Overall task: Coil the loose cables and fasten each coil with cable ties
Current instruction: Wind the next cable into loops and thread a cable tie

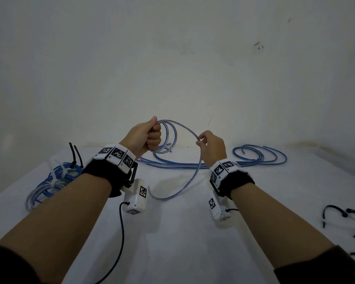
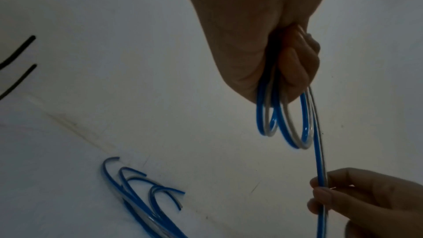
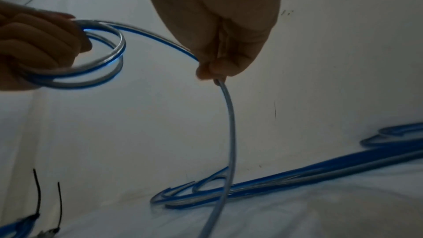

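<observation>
Left hand (image 1: 146, 138): raised above the table (image 1: 182, 232), fist clenched round a small coil (image 1: 168, 138) of blue-and-clear cable, a couple of loops hanging out of the grip toward the right hand.
Right hand (image 1: 210, 147): raised at about the same height, just to the right of the left; thumb and fingertips (image 3: 209, 71) pinch the same cable where it leaves the coil.
Free run of cable (image 1: 195, 177): arches from the left fist across to the right pinch, then drops below the right hand, its long axis near vertical, and curves along the table toward the left wrist.
Judgement: the next loop turns on this slack; the right hand is nearer to it and would carry it leftward to the fist.
Loose cables (image 1: 254, 158): lying along the far table edge, well apart from both hands.
Tied bundle (image 1: 55, 179): far left, black tie tails upright.
Spare cable ties (image 1: 344, 218): right edge of the table.
</observation>
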